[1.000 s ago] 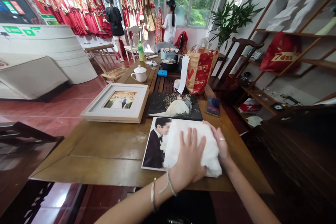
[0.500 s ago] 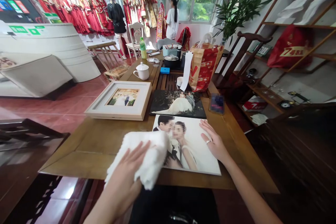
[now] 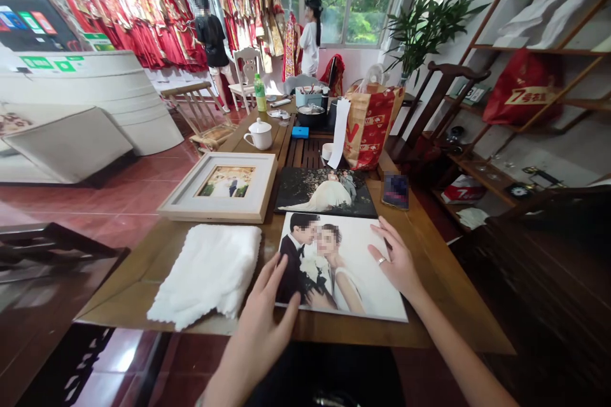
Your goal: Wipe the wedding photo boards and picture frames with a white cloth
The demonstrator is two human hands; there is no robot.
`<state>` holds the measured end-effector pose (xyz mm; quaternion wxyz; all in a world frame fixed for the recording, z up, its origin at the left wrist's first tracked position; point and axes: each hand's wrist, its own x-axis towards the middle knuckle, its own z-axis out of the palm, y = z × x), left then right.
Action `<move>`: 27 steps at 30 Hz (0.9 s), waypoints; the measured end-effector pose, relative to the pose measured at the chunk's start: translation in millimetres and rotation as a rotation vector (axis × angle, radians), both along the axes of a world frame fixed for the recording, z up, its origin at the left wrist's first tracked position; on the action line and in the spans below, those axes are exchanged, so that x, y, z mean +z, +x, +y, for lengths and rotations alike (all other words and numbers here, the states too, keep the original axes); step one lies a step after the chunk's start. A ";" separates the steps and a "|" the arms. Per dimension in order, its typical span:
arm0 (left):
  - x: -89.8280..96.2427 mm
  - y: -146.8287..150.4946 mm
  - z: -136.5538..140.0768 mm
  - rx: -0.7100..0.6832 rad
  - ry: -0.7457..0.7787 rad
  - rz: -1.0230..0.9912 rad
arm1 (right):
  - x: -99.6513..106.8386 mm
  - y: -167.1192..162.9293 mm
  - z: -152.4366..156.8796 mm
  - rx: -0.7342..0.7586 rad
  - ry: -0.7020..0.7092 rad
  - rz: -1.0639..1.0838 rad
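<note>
A light wedding photo panel [image 3: 356,267], showing a couple, lies flat on the wooden table in front of me. My left hand [image 3: 267,311] is at its lower left edge, thumb and fingers apart. At the right edge rests my right hand [image 3: 396,261], a ring on one finger, its fingers spread over the panel's border. Left of my left hand lies a folded white cloth [image 3: 210,273], untouched. Just beyond the light panel is a darker wedding photo panel [image 3: 317,194]. A pale wood picture frame [image 3: 260,194] with a small photo lies at the far left.
A white lidded cup [image 3: 260,137], a green-labelled bottle [image 3: 259,94], a blue box [image 3: 300,132] and a paper bag [image 3: 370,130] stand farther back. A phone-like item [image 3: 395,191] lies on the right. Two people are near hanging red garments [image 3: 128,19].
The white cloth has left my left hand and lies on the table to the left. My left hand has moved right to the panel's edge. My right hand stays at the right edge.
</note>
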<state>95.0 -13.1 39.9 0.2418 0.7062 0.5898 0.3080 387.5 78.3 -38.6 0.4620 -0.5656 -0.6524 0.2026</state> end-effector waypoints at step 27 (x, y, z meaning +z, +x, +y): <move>34.3 23.6 33.2 0.233 -0.415 -1.232 | 123.2 -43.7 -57.7 0.414 0.036 -0.353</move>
